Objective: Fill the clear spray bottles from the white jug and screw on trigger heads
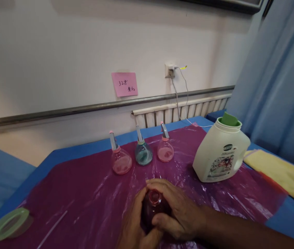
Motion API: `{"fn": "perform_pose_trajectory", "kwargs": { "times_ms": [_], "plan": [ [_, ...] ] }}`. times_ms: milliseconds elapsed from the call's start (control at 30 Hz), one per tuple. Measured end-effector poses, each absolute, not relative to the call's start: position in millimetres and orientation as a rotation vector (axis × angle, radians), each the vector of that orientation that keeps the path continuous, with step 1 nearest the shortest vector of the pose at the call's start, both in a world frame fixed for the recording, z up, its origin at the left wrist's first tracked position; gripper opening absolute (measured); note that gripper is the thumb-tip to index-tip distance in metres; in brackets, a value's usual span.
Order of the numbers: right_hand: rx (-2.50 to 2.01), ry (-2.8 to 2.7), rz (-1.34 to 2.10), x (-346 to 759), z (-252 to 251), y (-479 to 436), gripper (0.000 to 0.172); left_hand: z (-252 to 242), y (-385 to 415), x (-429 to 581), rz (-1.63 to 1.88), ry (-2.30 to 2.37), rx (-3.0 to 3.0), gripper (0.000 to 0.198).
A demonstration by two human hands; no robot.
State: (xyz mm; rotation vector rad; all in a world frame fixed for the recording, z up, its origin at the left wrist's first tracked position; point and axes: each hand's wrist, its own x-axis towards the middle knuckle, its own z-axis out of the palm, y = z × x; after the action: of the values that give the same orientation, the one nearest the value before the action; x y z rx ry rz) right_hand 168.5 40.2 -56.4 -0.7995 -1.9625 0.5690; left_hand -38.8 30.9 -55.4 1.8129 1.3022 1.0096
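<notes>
An open-necked red bottle (155, 197), with no spray head on it, stands between my two hands at the bottom centre. My left hand (136, 221) wraps round its left side, and my right hand (174, 209) wraps round its right side and far edge. Beyond them stand three spray bottles: a pink one (121, 162), a teal one (143, 154) and another pink one (166, 152). To the right is a large cream jug (220, 155), uncapped, with something green (229, 119) in its mouth.
Purple plastic sheeting (79, 183) covers the blue surface (58, 155). A green lid (8, 224) and thin white tube (52, 230) lie left, a yellow cloth (281, 173) right. A white cable (187, 90) hangs from the wall socket (170, 71).
</notes>
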Motion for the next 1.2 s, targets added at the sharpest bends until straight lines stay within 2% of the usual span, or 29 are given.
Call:
{"fn": "perform_pose_trajectory", "kwargs": {
  "times_ms": [200,700,933,1100,1200],
  "plan": [
    [-0.765,-1.965,0.547,170.9,-60.8,40.9,0.090,-57.3,33.3,-43.4,1.021,1.342,1.831,0.077],
    [-0.887,-1.965,0.489,172.4,-64.5,37.0,0.103,-59.3,42.7,-52.8,1.033,1.367,1.968,0.075],
    [-0.971,-1.894,0.461,173.8,-63.0,27.6,0.093,-50.1,37.5,-45.0,1.017,1.262,2.065,0.074],
    [-1.016,-1.819,0.572,184.8,-54.3,25.5,0.083,-56.3,28.9,-43.0,0.979,1.222,2.075,0.090],
    [-1.009,-1.790,0.618,191.1,-51.7,25.8,0.077,-57.1,25.2,-42.6,0.943,1.197,2.056,0.092]
  ]
}}
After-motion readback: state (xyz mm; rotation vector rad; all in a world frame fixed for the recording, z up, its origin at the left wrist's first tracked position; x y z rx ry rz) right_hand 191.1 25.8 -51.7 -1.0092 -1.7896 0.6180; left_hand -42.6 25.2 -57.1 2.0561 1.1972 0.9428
